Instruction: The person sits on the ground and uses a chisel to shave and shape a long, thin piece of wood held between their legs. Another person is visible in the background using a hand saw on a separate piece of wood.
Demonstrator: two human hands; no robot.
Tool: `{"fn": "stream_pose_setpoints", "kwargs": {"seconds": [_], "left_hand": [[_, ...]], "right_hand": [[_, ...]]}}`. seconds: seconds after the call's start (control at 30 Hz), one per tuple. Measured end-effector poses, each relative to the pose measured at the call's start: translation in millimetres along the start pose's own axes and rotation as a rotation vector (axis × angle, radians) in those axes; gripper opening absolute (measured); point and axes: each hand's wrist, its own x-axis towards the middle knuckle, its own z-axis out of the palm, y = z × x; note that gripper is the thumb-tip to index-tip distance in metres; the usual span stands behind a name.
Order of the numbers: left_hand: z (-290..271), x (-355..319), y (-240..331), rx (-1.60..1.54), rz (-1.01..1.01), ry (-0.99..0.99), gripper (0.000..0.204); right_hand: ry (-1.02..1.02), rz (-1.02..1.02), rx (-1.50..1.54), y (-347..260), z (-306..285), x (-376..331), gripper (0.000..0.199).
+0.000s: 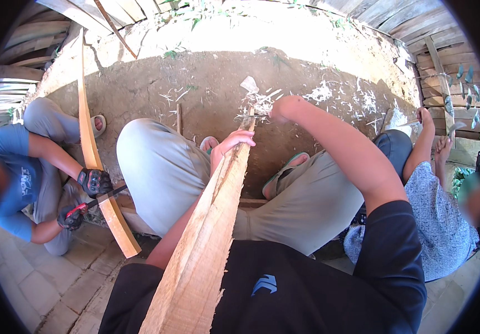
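Note:
A long, pale piece of wood [203, 245] slants from my chest out past my knees, its right edge rough and splintered. Near its far, narrow end my left hand [233, 145] is wrapped around it, fingers over the top. My right hand [285, 109] is closed in a fist just right of that end. From the fist a thin dark blade [261, 116], seemingly a knife, lies across the tip of the wood; its handle is hidden. Wood shavings [260, 103] are heaped just beyond the tip.
At left, a person in black gloves [94, 182] holds a red-handled blade [78, 209] against a curved wooden strip [88, 133]. Another person in a patterned top [439, 220] sits close on my right. More shavings [367, 101] litter the dirt ground [134, 89]. Plank walls [446, 78] stand around.

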Motion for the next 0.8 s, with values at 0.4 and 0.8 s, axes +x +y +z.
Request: {"fn": "stream_pose_setpoints", "kwargs": {"seconds": [0.4,0.8], "left_hand": [[-5.3,5.0,15.5,0.213,-0.048,-0.071,0.020],[-6.0,2.8,10.9,0.180,-0.078,-0.063,0.050]], "right_hand": [[0.182,0.037,0.158,-7.6,16.8,-22.1,0.036],[0.190,0.109,0.187,-29.9,41.5,28.1,0.025]]}}
